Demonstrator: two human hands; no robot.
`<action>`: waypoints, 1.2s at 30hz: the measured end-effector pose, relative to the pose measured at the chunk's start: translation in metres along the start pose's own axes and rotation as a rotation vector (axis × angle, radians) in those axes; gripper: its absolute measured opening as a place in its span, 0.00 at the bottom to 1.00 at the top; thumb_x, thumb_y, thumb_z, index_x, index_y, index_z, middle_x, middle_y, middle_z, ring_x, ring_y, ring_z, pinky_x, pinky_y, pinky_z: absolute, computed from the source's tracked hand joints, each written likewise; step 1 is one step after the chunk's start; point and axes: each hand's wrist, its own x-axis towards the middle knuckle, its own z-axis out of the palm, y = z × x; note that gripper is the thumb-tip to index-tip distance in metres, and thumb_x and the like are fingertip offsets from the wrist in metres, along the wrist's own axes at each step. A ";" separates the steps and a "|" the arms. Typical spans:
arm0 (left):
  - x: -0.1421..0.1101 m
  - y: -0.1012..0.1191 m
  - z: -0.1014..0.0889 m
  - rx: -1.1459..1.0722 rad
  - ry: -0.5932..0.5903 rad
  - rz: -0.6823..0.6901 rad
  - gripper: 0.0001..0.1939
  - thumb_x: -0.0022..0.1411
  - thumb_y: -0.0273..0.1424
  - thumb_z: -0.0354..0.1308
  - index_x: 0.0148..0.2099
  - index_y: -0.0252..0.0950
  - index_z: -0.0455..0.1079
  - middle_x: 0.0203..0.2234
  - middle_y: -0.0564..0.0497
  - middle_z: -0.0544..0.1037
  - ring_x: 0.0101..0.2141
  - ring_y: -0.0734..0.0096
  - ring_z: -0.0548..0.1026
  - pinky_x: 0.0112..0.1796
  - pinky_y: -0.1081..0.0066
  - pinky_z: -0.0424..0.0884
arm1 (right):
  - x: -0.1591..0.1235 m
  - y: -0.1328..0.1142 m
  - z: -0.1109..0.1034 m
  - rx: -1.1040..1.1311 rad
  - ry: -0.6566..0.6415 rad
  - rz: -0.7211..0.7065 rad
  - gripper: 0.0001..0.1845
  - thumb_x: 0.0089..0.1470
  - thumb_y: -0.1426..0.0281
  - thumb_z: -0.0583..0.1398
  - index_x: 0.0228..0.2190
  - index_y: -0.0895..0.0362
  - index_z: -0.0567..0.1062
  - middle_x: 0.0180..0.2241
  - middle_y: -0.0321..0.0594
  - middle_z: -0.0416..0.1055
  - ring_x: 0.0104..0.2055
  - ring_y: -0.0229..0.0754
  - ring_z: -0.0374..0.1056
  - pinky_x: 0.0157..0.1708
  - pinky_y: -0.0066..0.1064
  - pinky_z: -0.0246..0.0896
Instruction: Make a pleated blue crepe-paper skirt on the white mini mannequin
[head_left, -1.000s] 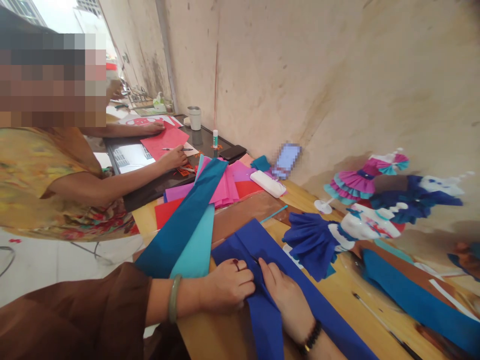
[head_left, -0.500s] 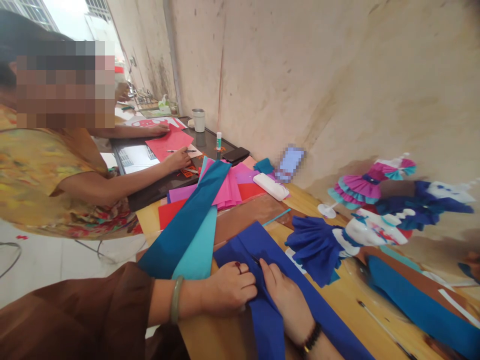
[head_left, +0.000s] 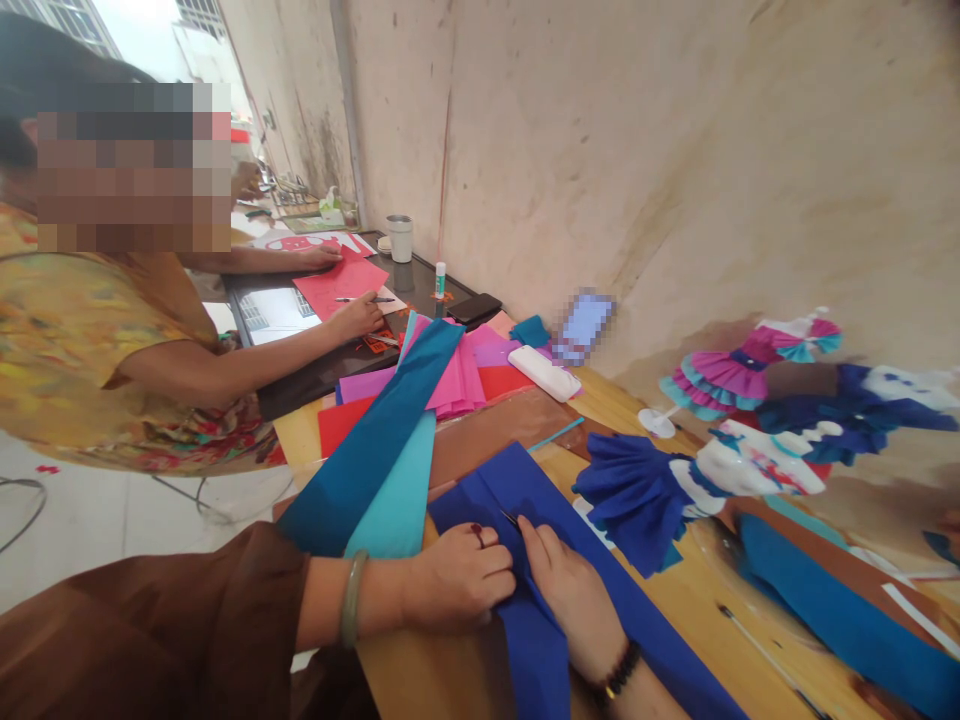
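A long sheet of dark blue crepe paper (head_left: 630,610) lies on the wooden table, with a folded strip along its left part. My left hand (head_left: 461,578), wearing a ring and a green bangle, is closed on the strip's left edge. Beside it my right hand (head_left: 574,585), with a dark bead bracelet, is curled over the paper. From under its fingers pokes the tip of a thin dark pointed tool (head_left: 511,519); the rest is hidden, so its kind cannot be told. Just right of my hands lies a small mannequin in a pleated blue paper dress (head_left: 630,495).
Teal paper (head_left: 382,430) and light-blue paper (head_left: 397,495) lie left of the blue sheet. Farther off are a white case (head_left: 544,374), a phone (head_left: 585,325) and a glue stick (head_left: 440,280). At right lies a pen (head_left: 772,655). Another person (head_left: 187,370) handles red paper.
The whole view has shifted very slightly. Both my hands and the blue paper stay practically where they were.
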 end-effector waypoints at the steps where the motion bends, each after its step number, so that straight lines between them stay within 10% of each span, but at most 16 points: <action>1: 0.000 0.000 0.000 0.002 0.002 -0.003 0.08 0.58 0.30 0.60 0.35 0.38 0.63 0.30 0.50 0.72 0.32 0.65 0.70 0.33 0.64 0.64 | 0.000 0.000 0.000 0.001 0.000 0.002 0.31 0.49 0.92 0.47 0.52 0.65 0.69 0.32 0.42 0.72 0.23 0.37 0.70 0.24 0.26 0.67; 36: 0.002 0.001 0.000 -0.003 0.026 0.001 0.05 0.56 0.29 0.58 0.34 0.37 0.64 0.29 0.50 0.71 0.30 0.65 0.67 0.31 0.63 0.62 | 0.017 -0.004 0.023 0.027 -0.019 0.032 0.20 0.61 0.85 0.51 0.53 0.63 0.70 0.30 0.38 0.69 0.24 0.37 0.70 0.23 0.28 0.63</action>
